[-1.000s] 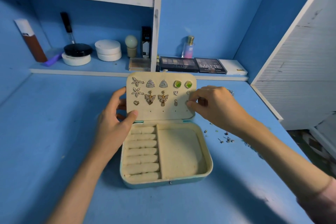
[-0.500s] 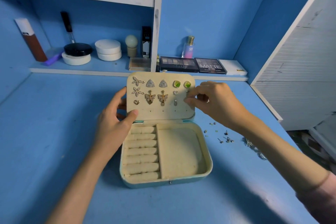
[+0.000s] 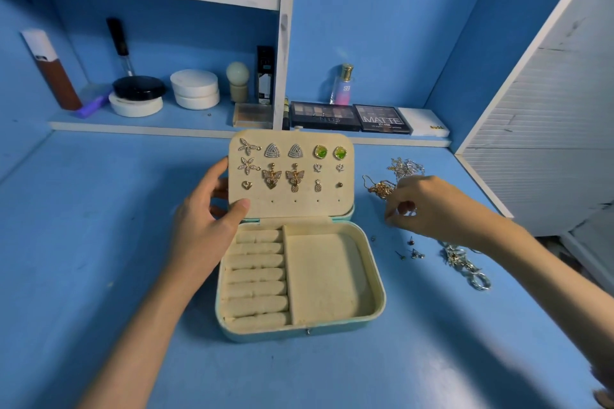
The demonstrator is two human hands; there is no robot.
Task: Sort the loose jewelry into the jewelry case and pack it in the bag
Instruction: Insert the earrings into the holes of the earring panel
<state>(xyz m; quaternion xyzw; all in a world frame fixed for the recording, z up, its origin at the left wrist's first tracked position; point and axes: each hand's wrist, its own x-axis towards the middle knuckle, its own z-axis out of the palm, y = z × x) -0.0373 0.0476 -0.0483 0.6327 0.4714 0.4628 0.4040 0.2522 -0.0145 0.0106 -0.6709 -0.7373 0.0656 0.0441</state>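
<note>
The teal jewelry case point(image 3: 379, 279) lies open on the blue table, with cream ring rolls and a bare compartment inside. Its upright lid panel point(image 3: 299, 207) carries several pinned earrings, among them a green pair point(image 3: 320, 152). My left hand point(image 3: 202, 226) grips the lid's left edge, thumb on the front. My right hand point(image 3: 432, 206) hovers to the right of the case with its fingertips curled down towards the table; a held piece cannot be made out. Loose studs point(image 3: 412, 251), a gold chain point(image 3: 378, 189) and silver pieces point(image 3: 465, 262) lie around it.
A low shelf behind the case holds eyeshadow palettes point(image 3: 324, 116), compacts point(image 3: 194, 90), a small bottle point(image 3: 344, 85) and a brown tube point(image 3: 56, 76). A white slatted cabinet point(image 3: 548, 143) bounds the table on the right. No bag is in view.
My right hand left the lid's right side and moved right and down to the loose jewelry on the table. A small stud now sits on the lid where it was. My left hand stayed put.
</note>
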